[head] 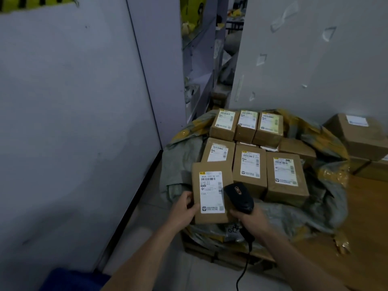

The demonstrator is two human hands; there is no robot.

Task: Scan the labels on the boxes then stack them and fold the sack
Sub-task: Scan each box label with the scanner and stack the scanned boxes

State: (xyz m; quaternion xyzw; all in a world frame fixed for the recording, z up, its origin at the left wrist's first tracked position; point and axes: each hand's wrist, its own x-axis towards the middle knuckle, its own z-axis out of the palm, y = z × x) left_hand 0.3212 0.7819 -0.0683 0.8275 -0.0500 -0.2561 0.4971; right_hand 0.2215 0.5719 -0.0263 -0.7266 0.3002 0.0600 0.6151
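Note:
My left hand (185, 208) grips the left edge of a flat brown box (210, 217), its white label (211, 192) facing up. My right hand (249, 218) holds a black corded barcode scanner (239, 196), its head just right of that label. Behind them, several labelled brown boxes (249, 169) lie in rows on an opened grey and yellow sack (182, 158). The sack is spread over a low wooden platform (365, 208).
A grey wall panel (73, 122) stands close on the left. A pale wall (315, 59) rises behind the boxes. Larger cartons (357, 135) are stacked at the right. The scanner cable (243, 269) hangs down to the tiled floor. A shelving aisle opens at the back.

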